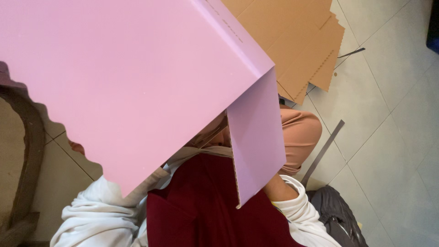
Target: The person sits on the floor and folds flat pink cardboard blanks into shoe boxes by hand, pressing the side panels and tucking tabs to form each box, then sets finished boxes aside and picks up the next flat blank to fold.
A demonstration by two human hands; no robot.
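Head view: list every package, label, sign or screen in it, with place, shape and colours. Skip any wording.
Pink cardboard box blank: held close, fills the upper left; flat pink sheet, wavy cut edge, one flap folded down.
Brown cardboard blanks: stacked flat on the tiled floor, upper centre-right; plain tan, zigzag edges.
No labels, signs or screens show.

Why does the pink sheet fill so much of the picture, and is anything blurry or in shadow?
In the head view, the pink cardboard sheet is held close to the camera, so it looms large and hides both hands. Lighting is soft and even, without glare; the folded flap looks slightly darker than the main face. The brown cardboard and the tiled floor stay fairly sharp.
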